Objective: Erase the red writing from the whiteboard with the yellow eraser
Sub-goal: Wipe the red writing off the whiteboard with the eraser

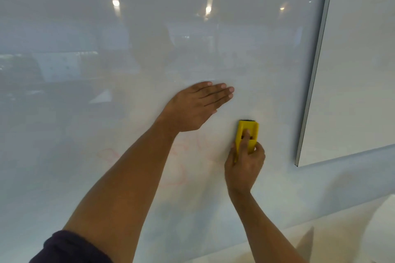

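Note:
A glossy whiteboard fills most of the view. Faint red writing remains low on it, in smudged strokes partly hidden behind my left forearm. My right hand grips the yellow eraser and presses it flat on the board, to the right of the red marks. My left hand rests flat on the board with fingers straight and together, pointing right, just above and left of the eraser.
The board's metal edge runs down the right side, with a white wall panel beyond it. A pale ledge or floor lies below the board at the lower right.

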